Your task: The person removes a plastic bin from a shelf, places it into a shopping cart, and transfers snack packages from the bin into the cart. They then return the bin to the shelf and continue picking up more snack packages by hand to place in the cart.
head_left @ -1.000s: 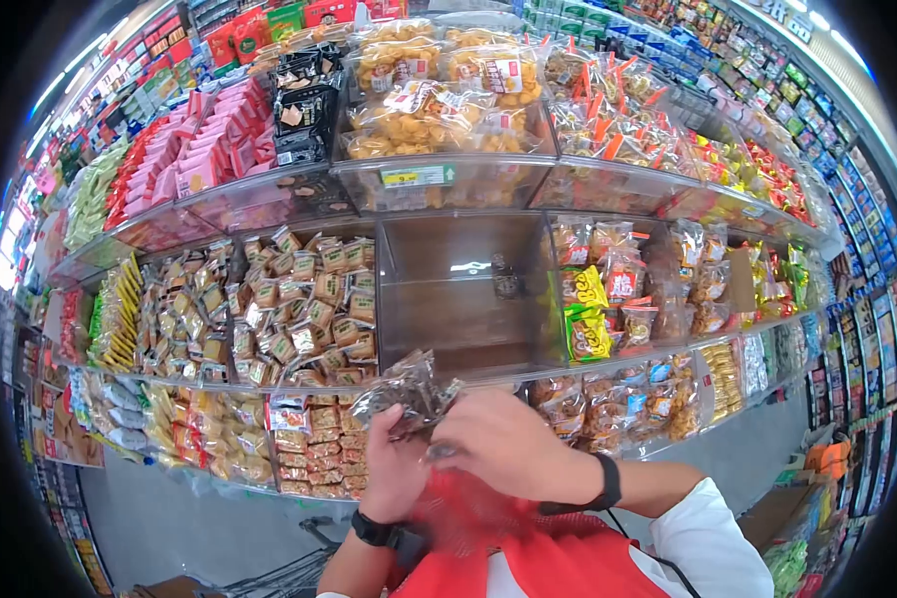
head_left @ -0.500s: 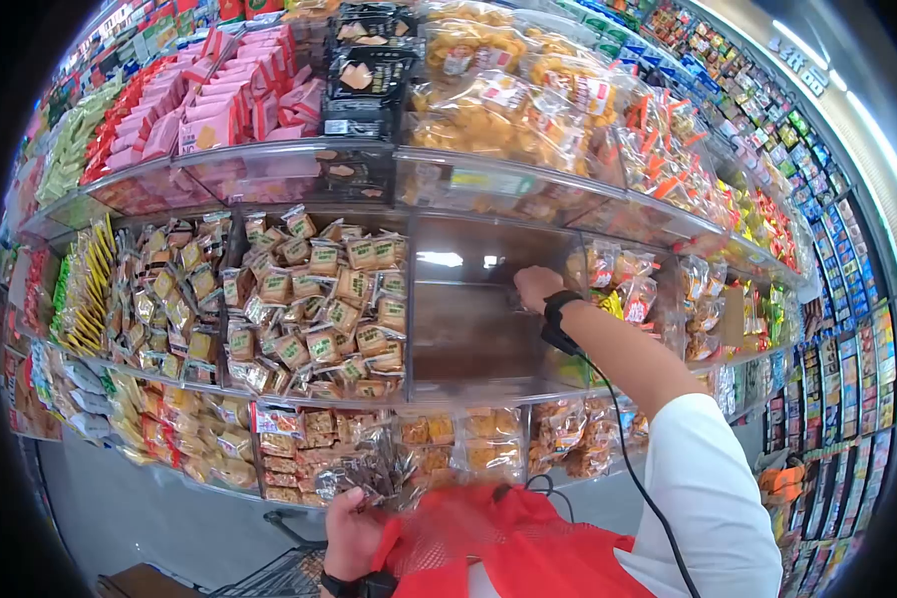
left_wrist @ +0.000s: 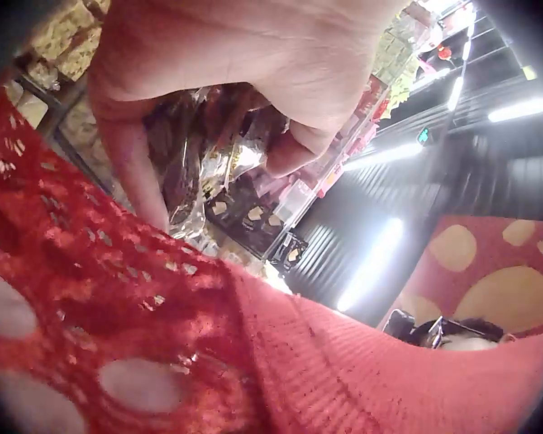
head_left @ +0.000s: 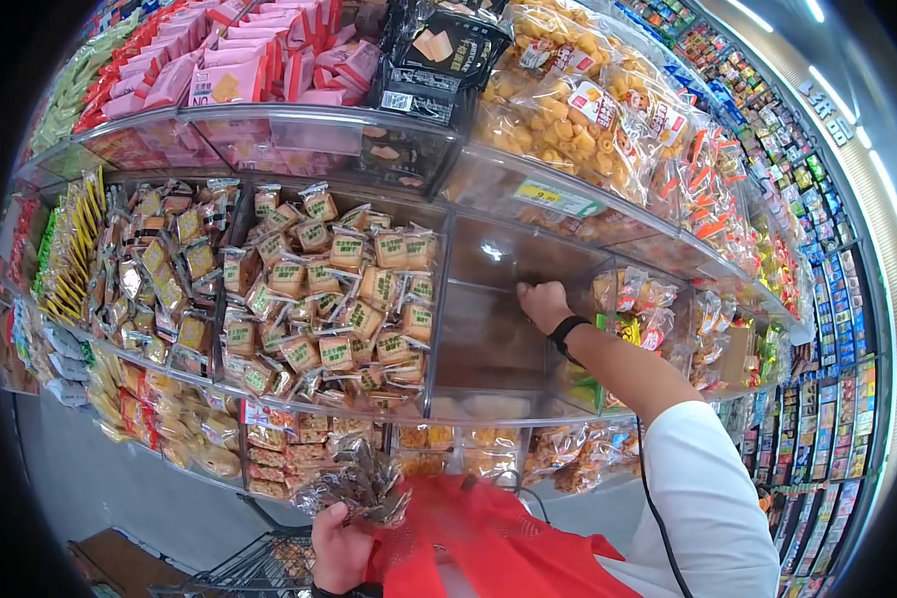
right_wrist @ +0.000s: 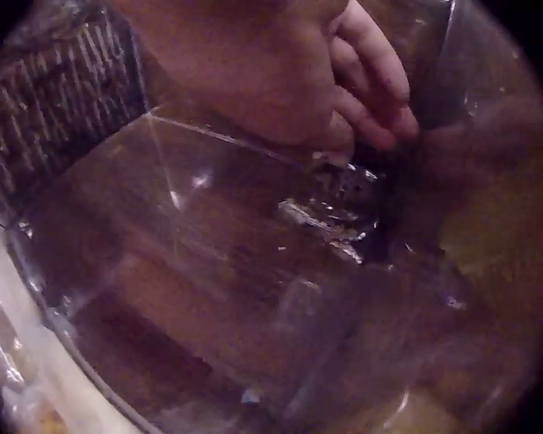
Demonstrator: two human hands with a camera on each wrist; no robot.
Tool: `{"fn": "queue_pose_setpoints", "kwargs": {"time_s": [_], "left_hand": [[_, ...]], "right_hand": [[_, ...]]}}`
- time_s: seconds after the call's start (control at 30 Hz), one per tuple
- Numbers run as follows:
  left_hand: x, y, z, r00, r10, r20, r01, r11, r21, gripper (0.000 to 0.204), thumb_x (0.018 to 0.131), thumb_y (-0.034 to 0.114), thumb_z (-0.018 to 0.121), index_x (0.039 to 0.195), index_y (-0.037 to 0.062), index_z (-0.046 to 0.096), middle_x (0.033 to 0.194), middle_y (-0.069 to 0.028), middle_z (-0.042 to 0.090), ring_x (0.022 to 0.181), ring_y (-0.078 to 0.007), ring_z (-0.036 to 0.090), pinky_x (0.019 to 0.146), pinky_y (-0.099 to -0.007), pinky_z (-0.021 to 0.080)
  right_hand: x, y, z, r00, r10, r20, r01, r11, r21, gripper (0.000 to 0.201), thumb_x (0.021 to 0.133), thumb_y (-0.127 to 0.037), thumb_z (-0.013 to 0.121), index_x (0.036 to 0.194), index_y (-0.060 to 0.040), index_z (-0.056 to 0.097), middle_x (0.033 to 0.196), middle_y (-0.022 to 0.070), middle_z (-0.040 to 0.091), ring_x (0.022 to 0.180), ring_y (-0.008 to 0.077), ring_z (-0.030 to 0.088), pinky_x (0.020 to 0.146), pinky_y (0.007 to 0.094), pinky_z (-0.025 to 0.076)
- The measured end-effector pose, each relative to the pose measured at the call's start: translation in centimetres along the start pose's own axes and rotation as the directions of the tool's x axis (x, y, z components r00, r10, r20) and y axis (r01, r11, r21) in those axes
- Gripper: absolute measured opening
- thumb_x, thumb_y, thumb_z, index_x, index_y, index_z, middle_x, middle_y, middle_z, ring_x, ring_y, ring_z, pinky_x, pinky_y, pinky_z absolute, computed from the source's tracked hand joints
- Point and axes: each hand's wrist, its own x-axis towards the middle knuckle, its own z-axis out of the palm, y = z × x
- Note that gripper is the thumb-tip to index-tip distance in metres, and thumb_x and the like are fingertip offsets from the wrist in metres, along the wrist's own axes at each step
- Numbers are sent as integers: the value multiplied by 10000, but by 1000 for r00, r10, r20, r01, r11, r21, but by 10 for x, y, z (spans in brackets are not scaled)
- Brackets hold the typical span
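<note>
My left hand [head_left: 341,550], low in front of the red mesh vest [head_left: 458,538], holds a bunch of dark snacks in clear crinkled wrappers [head_left: 354,490]. In the left wrist view its fingers curl round the shiny wrappers [left_wrist: 199,163]. My right hand [head_left: 546,304] reaches into a brown-bottomed clear bin [head_left: 483,339] in the middle of the shelf. The right wrist view shows its curled fingers [right_wrist: 371,117] pinching a small packet in a shiny clear wrapper [right_wrist: 330,217] close over the bin's bottom; the packet's contents are too dark to make out.
Left of the bin is a compartment of wrapped square biscuits [head_left: 364,299]; to its right are bagged snacks [head_left: 638,299]. A clear upper ledge with a price tag [head_left: 560,196] overhangs behind. A shopping cart [head_left: 239,573] stands at lower left. A black cable [head_left: 650,498] hangs from my right wrist.
My right hand has left the wrapped bunch and reached forward into the brown-bottomed bin, where it now pinches a packet. My left hand has lowered with the bunch. The view has turned and moved closer.
</note>
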Motion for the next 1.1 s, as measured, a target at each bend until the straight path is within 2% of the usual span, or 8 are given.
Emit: {"fn": "queue_pose_setpoints", "kwargs": {"time_s": [0.1,0.2,0.43,0.73,0.77,0.9,0.97,1.1], "left_hand": [[2,-3,-1,1000,3,-19,-3,1000,-6,745,847,349,554,1494,13,399,1426,-242,530,1312,-457,511,1046,-585,451],[6,-7,-2,1000,-12,-10,12,1000,-23,748,840,329,566,1492,5,395,1435,-243,520,1307,-464,513,1074,-586,430],[0,-9,10,1000,28,12,-28,1000,11,750,838,334,569,1468,-37,404,1397,-261,546,1270,-464,547,1045,-568,464],[-10,-12,2,998,62,16,-63,996,63,743,833,349,559,1457,-31,425,1388,-270,560,1249,-440,577,951,-545,536],[-13,-9,7,998,50,35,-53,995,84,744,832,349,562,1461,-25,422,1404,-263,551,1261,-437,570,972,-556,523],[-5,-11,16,987,70,147,-80,995,63,676,874,270,564,1471,-3,404,1406,-242,545,1255,-440,563,1038,-560,476],[2,-10,40,976,-3,220,-19,995,97,668,876,267,577,1465,-1,412,1403,-224,554,1244,-429,574,1046,-544,471],[31,-31,57,938,-29,345,-99,933,347,598,947,286,522,1454,-12,415,1366,-187,582,1217,-364,599,1056,-470,477]], "right_hand": [[-19,-7,-10,994,-31,-107,38,998,59,253,921,-135,571,1161,-94,639,925,102,754,830,300,749,599,445,553],[-38,-13,-15,957,-281,-76,288,953,98,243,933,-141,554,1156,-142,652,911,114,752,832,315,748,630,433,559],[-27,0,-7,962,-186,201,174,982,75,395,912,-157,618,1303,-118,653,1285,168,608,1203,330,610,886,466,547],[-19,57,-32,984,-165,-72,176,789,588,329,897,-164,613,1172,14,646,1096,197,693,995,382,682,855,456,540],[-41,67,-58,969,-177,-173,247,732,635,340,912,-172,611,1196,14,629,1064,174,712,985,350,690,834,430,543],[-154,49,-138,935,-116,-334,336,0,942,290,983,-188,602,1221,-22,608,978,77,691,889,173,654,793,343,527],[-224,11,-176,891,-146,-429,441,54,896,371,999,-246,624,1291,-28,557,977,74,672,908,167,642,815,342,528],[-303,-55,-198,885,-85,-458,465,236,853,637,888,-338,737,1369,-13,475,1131,188,570,992,381,636,828,434,538]]}}
